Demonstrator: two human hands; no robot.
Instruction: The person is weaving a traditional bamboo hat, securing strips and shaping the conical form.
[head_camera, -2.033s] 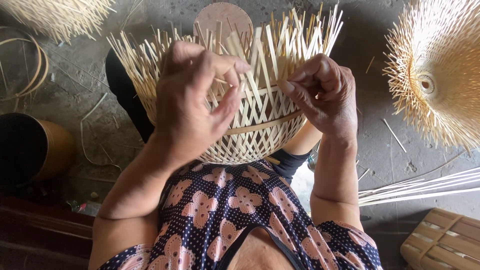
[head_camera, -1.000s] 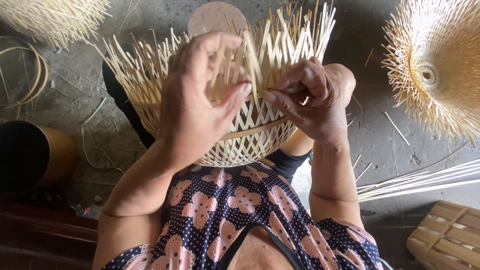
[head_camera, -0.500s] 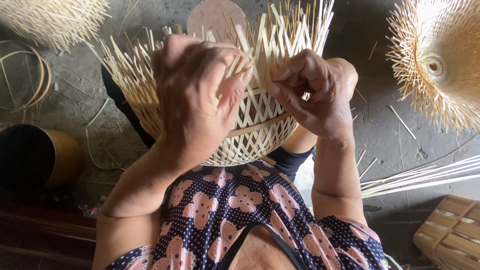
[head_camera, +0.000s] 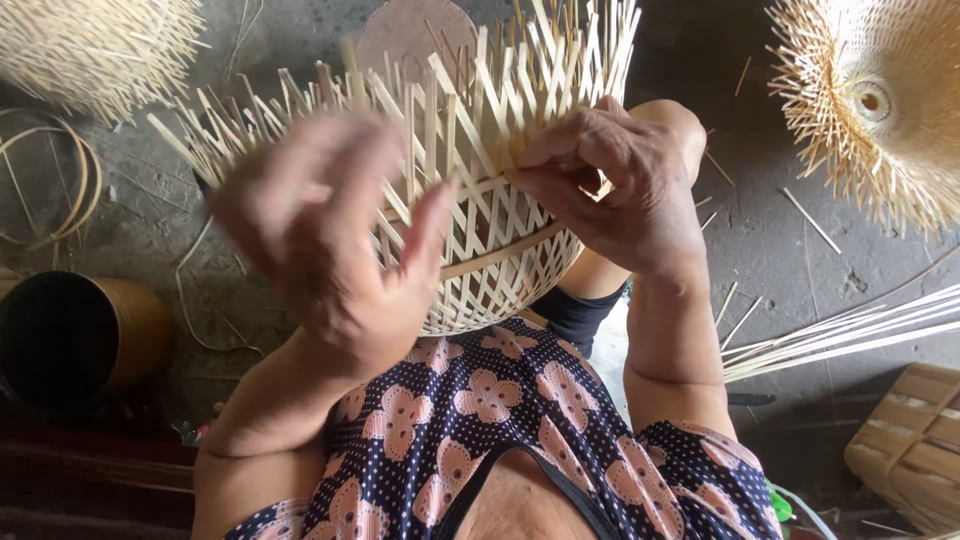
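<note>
Since a moment ago our left hand (head_camera: 330, 240) lifted, fingers spread | right hand (head_camera: 610, 190) pinches a strip on our half-woven basket (head_camera: 480, 210) | lower wall woven, upper strips loose.

Grey concrete floor (head_camera: 780, 250) bearing loose bamboo strips (head_camera: 850, 330) at right, a dark cylindrical container (head_camera: 80, 340) at left.

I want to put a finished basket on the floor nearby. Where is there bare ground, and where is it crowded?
Bare grey concrete floor lies right of the half-woven bamboo basket, bordered by the spiky woven bamboo piece above and the bundle of long bamboo strips below; loose slivers litter it. The left is crowded: a coiled bamboo hoop and a dark round container.
</note>
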